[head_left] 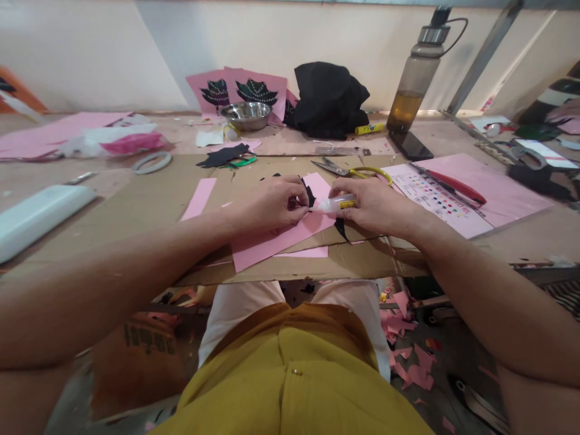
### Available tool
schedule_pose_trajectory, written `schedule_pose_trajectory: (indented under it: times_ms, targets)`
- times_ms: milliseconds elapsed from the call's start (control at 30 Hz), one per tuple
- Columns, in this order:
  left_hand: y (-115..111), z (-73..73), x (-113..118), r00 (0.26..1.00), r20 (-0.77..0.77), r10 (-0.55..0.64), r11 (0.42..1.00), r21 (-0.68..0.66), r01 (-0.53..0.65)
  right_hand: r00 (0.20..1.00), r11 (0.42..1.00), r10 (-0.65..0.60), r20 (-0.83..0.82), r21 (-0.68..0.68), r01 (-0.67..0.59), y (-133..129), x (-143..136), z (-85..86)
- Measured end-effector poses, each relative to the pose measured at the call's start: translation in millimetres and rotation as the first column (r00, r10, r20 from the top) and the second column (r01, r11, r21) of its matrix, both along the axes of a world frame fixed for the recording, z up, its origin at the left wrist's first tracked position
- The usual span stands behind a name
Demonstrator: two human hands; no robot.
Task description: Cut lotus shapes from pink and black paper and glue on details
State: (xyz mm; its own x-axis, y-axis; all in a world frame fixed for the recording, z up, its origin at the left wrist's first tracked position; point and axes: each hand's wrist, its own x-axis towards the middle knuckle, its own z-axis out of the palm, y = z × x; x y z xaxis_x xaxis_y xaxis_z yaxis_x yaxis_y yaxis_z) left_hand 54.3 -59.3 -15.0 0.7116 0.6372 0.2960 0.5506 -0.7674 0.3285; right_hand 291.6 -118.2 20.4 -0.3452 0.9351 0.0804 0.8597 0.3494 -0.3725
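My right hand (362,202) is closed around a small white glue bottle (334,204) with a yellow label, its nozzle pointing left. Facing it, my left hand (287,202) has thumb and fingertips pinched at the edge of a black cut-out piece (310,192); whether it grips that piece or something tiny is hidden. Both hands are over a pink sheet (258,251) lying at a slant on cardboard (149,199). Part of another black pointed piece (341,229) shows under my right hand. Yellow-handled scissors (371,173) lie just beyond that hand.
Behind stand a steel bowl (247,118), a black cloth bundle (330,99), a bottle of amber liquid (410,90) and a phone (410,145). A red-handled cutter (457,187) lies on a printed sheet (446,205) at right. A white case (40,217) sits at left.
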Motion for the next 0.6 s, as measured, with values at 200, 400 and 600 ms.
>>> schedule_pose_trajectory:
  times_ms: [200, 400, 600]
  targets:
    - [4, 6.4, -1, 1.000, -0.006, 0.020, 0.990, -0.137, -0.021, 1.000, 1.000, 0.016, -0.003, 0.013, -0.016, 1, 1, -2.7]
    - [5, 10.8, -3, 0.998, -0.035, 0.054, 0.979, -0.197, -0.059, 0.999, 0.999, 0.027, -0.020, 0.024, -0.027, 1, 2, -4.6]
    - [8, 12.3, -4, 0.994, -0.079, 0.079, 0.971, -0.221, -0.095, 0.999, 1.000, 0.024, -0.038, 0.019, -0.023, 1, 3, -6.0]
